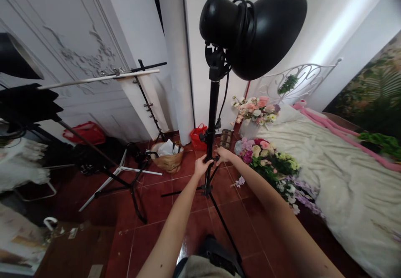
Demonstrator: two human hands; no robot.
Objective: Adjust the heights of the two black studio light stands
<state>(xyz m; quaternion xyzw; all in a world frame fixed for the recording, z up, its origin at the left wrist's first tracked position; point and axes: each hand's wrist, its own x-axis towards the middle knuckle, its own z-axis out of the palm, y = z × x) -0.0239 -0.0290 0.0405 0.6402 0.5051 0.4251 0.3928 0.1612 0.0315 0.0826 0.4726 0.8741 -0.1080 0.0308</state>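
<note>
A black light stand (pixel 213 102) rises upright in front of me, its legs spread on the red tiles. On its top sits a black studio lamp (pixel 269 31) with a bowl-shaped reflector turned to the right and a cable coiled round its neck. My left hand (pixel 202 166) is closed around the pole from the left, below the middle of the stand. On the right side of the pole, my right hand (pixel 223 155) has its fingers bent on a small black knob (pixel 216 158) at the stand's collar. Part of that grip is hidden.
A bed (pixel 351 194) with a cream cover stands at the right, artificial flowers (pixel 266 155) beside it. Behind the stand are a red bag (pixel 198 136) and a wicker basket (pixel 169 161). More light stands (pixel 128 182) spread their legs at the left. A cardboard box (pixel 75 253) lies lower left.
</note>
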